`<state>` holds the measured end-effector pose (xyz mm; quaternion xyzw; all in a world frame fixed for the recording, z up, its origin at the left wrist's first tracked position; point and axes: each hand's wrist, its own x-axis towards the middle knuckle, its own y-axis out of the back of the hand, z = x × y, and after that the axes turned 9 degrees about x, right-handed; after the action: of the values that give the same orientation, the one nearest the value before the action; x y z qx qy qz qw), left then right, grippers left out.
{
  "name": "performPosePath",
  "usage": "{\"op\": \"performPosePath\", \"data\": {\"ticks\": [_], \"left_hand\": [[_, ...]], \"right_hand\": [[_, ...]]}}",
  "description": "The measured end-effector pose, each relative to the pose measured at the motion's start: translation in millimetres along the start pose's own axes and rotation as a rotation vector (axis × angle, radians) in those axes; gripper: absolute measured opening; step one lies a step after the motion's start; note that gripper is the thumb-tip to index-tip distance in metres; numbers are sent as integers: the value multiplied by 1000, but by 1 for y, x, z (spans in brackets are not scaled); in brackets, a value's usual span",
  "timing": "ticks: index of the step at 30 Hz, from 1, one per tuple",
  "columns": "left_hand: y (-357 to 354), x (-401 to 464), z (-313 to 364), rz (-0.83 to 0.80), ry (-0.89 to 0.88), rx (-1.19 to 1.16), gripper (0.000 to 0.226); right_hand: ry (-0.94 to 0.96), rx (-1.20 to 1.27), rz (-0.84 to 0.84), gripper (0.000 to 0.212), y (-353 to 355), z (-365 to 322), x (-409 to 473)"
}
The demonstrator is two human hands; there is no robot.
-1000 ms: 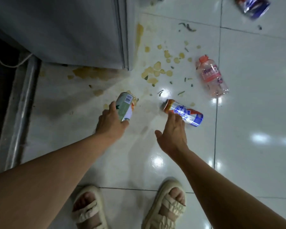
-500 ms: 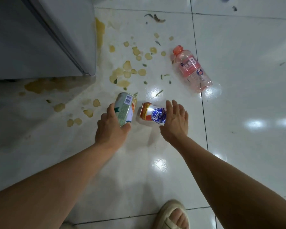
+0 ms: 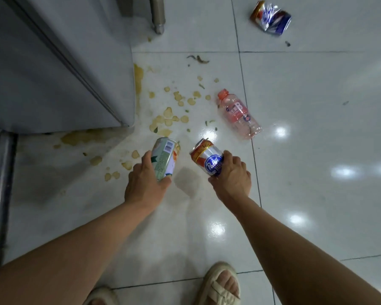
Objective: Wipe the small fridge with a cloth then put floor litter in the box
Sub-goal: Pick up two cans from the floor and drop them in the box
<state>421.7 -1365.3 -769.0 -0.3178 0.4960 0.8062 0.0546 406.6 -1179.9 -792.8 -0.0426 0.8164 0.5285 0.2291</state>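
1. Near the middle of the frame, the left hand [image 3: 146,184] grips a pale green can [image 3: 165,158], and the right hand [image 3: 231,177] grips a red, white and blue can [image 3: 208,159]; both cans appear lifted off the tiles.
2. Both bare forearms reach forward and down from the bottom corners.
3. Litter left: a pink plastic bottle [image 3: 239,114] lying right of centre, a crushed can [image 3: 271,17] at upper right, and yellowish spill blotches [image 3: 167,113].
4. The small fridge [image 3: 59,62] fills the upper left.
5. No box or cloth shows, so collecting seems only partly done.
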Motion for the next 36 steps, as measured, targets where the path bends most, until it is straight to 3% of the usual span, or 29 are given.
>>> {"op": "performPosePath", "data": {"ticks": [10,21,27,36], "left_hand": [[157,-136,134,9,-104,-7,74],[306,-289,298,5,-358,17,76],[350,-342,386,41,-456,60,68],[391,-372,519,99,-641,118,71]], "right_hand": [[-209,314,59,79,232,-41,-101],[-232,500,252,66,515,-30,-192],[-219,482,358,67,623,-1,-224],[-254,526,516,65,738,48,-233]]}}
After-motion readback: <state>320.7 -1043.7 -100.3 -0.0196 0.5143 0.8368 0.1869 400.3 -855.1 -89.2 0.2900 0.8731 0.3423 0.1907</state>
